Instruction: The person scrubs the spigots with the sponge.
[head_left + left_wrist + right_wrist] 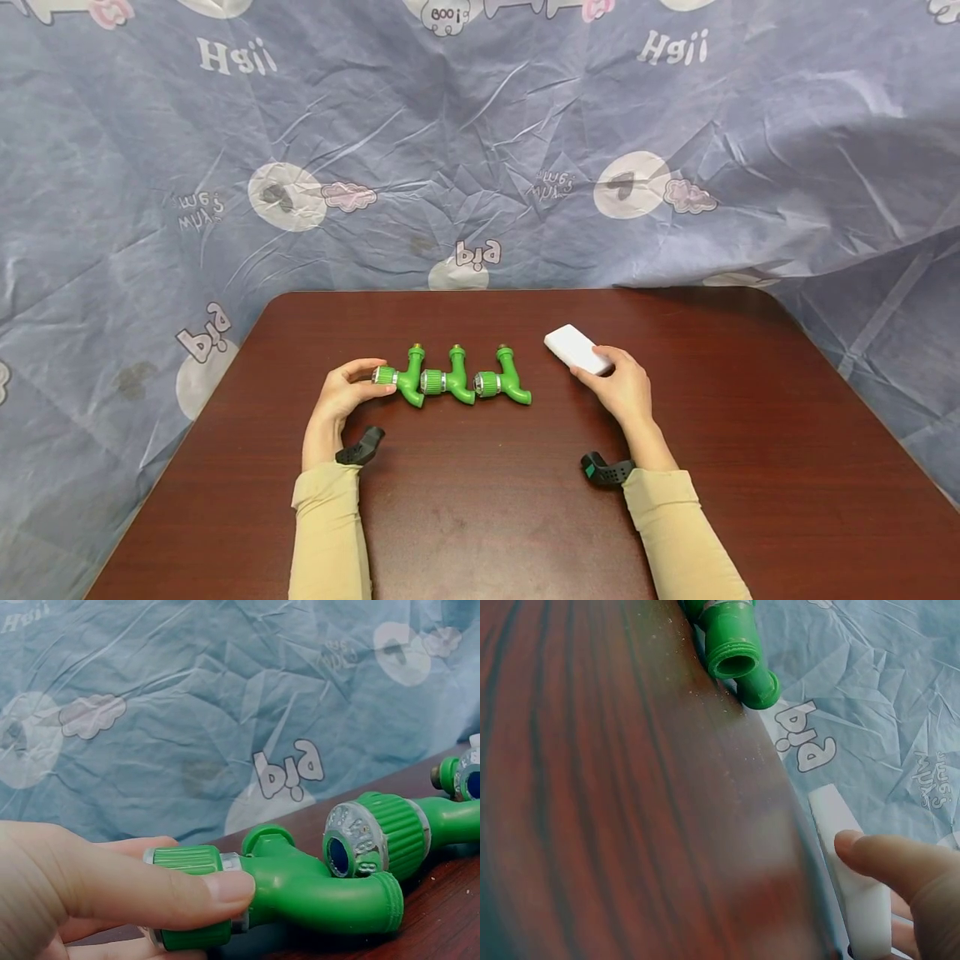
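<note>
Three green plastic tap fittings with ribbed collars lie in a row near the middle of the dark brown wooden tabletop point(750, 467), all still flat. The left hand point(341, 398) pinches the collar of the leftmost green fitting point(401, 382). The right hand point(626, 392) curls its fingers round a white rectangular block point(573, 347) toward the far edge. The handling looks barely begun.

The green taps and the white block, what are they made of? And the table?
The green taps look like smooth moulded plastic, slightly shiny, with silvery rings that seem metal or metallic-coated. The white block held by the right hand looks matte, maybe plastic or foam; hard to tell. The table shows dark reddish wood grain, possibly laminate.
</note>
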Available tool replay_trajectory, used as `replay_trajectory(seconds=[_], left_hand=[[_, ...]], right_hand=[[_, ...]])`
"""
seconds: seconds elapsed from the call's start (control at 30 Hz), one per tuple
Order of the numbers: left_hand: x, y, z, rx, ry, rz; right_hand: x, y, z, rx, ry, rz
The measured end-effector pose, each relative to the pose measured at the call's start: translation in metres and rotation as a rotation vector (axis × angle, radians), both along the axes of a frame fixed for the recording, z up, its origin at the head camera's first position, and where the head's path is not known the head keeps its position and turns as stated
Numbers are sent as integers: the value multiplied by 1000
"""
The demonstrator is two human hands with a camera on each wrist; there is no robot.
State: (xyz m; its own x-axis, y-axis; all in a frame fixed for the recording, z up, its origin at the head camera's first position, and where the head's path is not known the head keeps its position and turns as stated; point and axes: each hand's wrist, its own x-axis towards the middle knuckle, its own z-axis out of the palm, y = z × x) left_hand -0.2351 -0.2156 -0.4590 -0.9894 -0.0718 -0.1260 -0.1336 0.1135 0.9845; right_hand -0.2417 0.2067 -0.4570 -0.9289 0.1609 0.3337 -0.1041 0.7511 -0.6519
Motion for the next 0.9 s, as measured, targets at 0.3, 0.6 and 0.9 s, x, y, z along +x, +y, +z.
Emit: replay_trajectory(seconds=[0.3,0.6,0.9], left_hand=[[4,-2,3,-107,1,20],[8,-9,9,-241,37,10],[7,-6,19,-344,84,-26]], right_hand=[[-1,1,-6,51,-15,15],[-3,-2,-7,56,-20,17],[-2,-7,-9,35,-10,10]])
